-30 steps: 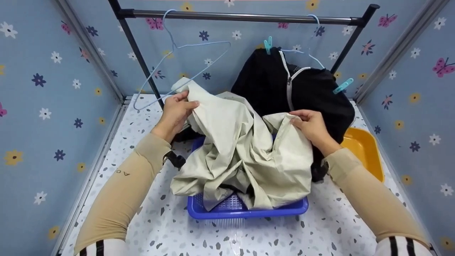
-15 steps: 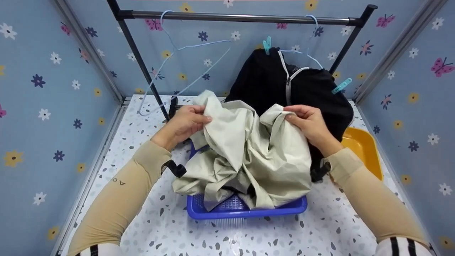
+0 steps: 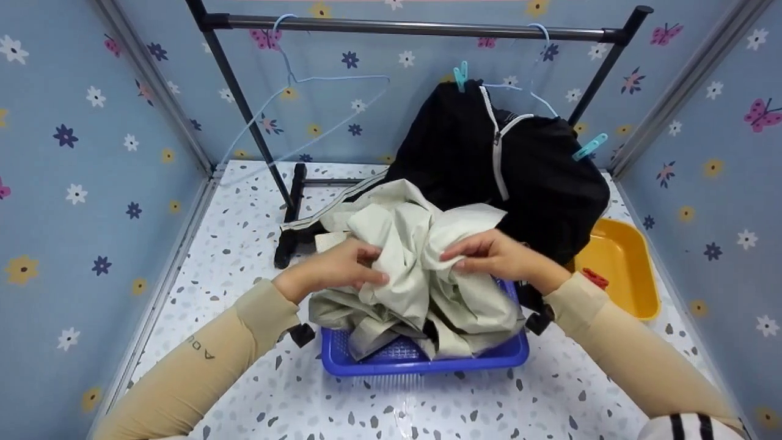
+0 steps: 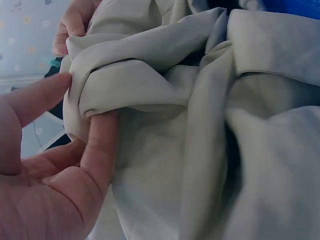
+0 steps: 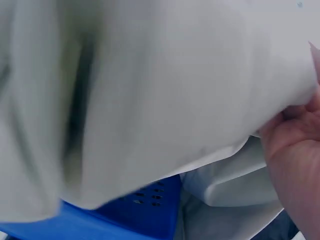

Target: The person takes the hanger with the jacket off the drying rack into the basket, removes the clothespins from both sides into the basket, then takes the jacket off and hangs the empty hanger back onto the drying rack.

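- There's a pale blue hanger dangling behind and left of the blue basket.
- The person's left hand, at the basket's left side, pinches a fold of pale cloth.
- That cloth lies bunched in the basket, heaped above its rim.
- The right hand, at the basket's right side, pinches the cloth too.
- Behind and right of the basket hangs a black zip jacket.
- Right of the basket sits a yellow tray.
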### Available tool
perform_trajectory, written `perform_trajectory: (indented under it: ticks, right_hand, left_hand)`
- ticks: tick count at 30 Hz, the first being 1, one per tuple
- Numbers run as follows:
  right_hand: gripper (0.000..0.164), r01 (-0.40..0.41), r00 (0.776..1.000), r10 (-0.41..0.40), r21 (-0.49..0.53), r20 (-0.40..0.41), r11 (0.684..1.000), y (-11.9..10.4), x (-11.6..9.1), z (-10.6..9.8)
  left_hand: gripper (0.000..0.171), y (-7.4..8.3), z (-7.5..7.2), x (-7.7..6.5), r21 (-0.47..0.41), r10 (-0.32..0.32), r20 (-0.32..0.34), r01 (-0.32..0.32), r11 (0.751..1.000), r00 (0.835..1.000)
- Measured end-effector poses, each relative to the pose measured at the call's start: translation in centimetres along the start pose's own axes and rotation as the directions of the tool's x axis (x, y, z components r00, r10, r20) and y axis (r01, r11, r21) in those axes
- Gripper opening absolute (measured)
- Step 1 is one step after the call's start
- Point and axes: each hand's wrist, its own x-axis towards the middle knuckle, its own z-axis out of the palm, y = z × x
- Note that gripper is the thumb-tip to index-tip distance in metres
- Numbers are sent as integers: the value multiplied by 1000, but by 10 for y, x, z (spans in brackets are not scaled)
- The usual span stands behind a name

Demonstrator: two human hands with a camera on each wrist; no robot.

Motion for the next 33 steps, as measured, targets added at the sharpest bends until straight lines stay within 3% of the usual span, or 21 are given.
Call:
perform_trajectory:
  ticks: [4,9,12,15,18,20,22,26,28,30,33]
  right_hand:
    - [38,-24,983,33,-54,181,998,5,-1,8]
    - [49,-109,920,180,-214,349,971,9,-1,15]
    - [52,-176,864,293,-301,409,937,15,-1,20]
    - [53,-250,812,381,-326,443,912,22,-1,25]
    - [53,-300,791,419,-313,447,901,26,-2,25]
    - [51,-297,803,403,-291,440,909,25,-2,23]
    - [50,-278,829,372,-270,418,922,20,-2,19]
    - [44,-232,892,294,-212,343,949,5,0,4]
    - [40,-230,924,273,-184,266,956,-3,1,-5]
    - [34,-238,953,268,-193,144,952,-9,2,-15]
    - [26,-262,965,249,-224,-84,939,-11,5,-29]
  left_hand:
    - [16,-6,7,-2,131,22,103,-35,991,994]
    - [24,-14,16,0,253,-4,206,-49,966,979]
    - [46,-20,23,3,352,-32,231,-53,934,973]
    - [68,-22,27,7,441,-52,234,-59,895,971]
    - [63,-21,26,9,440,-70,244,-46,897,967]
    - [53,-18,22,9,427,-58,231,-48,903,971]
    - [38,-13,17,8,413,-42,190,-41,910,981]
    - [39,0,0,8,409,20,-25,-8,913,999]
    - [39,3,-11,11,393,61,-161,7,919,985]
    - [33,3,-22,17,395,107,-281,13,918,954]
    - [37,-5,-40,27,408,126,-387,47,912,914]
